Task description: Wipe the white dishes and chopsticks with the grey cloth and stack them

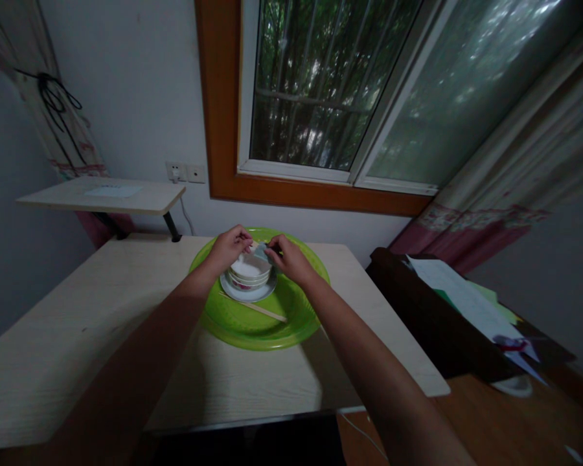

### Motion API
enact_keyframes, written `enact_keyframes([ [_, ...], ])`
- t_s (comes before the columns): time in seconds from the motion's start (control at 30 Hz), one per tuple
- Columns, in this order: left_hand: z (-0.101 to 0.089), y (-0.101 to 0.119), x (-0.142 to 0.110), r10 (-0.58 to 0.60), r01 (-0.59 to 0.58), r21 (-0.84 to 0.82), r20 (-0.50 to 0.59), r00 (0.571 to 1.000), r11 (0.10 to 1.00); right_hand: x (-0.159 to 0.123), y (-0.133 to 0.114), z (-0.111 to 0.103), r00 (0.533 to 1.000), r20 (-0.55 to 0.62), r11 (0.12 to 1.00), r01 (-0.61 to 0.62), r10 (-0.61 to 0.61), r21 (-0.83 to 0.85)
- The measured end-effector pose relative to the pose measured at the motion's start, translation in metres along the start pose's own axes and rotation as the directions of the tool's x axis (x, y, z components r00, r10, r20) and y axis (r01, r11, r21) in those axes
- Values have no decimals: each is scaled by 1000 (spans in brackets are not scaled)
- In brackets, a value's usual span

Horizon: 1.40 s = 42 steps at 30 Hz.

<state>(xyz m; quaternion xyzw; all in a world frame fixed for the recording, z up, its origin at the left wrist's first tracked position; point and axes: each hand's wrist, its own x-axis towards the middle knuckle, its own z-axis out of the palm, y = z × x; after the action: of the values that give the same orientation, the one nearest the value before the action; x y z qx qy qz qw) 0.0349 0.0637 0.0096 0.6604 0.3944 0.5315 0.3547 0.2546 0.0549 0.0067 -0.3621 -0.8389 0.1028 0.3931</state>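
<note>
A short stack of white bowls with a reddish pattern sits on a white plate. Both rest inside a round green tray. A pair of light wooden chopsticks lies in front of the plate. My left hand is above the left rim of the top bowl, fingers pinched on something small and pale. Over the right rim, my right hand pinches something at its fingertips that looks dark. A small pale-blue piece shows between the hands; its kind is unclear.
The tray stands on a pale wooden table. A raised shelf with a sheet of paper stands at the back left, below wall sockets. Behind is a window. Papers lie on a dark piece of furniture at right.
</note>
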Motion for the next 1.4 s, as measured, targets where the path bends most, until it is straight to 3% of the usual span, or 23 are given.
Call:
enact_keyframes([
  [0.13,0,-5,3,-20,22,-75,26,999,997,0,2,-1,1000,-14,1000,-5,5,-1],
  [0.5,-2,4,-3,-86,86,7,135,987,996,-1,-3,0,1000,-16,999,27,-27,-23],
  [0.63,0,7,-4,-87,74,75,183,979,994,-1,-7,0,997,1,997,74,-74,-32],
  [0.87,2,11,-4,-14,-9,152,148,989,988,-2,-7,1,995,-30,994,94,-95,-51],
  [1.13,2,6,-2,-12,3,106,85,996,994,1,-4,-4,960,-275,998,53,-60,-34],
  [1.4,2,5,-4,4,-35,203,148,989,978,2,4,-10,835,-533,982,-39,134,185],
])
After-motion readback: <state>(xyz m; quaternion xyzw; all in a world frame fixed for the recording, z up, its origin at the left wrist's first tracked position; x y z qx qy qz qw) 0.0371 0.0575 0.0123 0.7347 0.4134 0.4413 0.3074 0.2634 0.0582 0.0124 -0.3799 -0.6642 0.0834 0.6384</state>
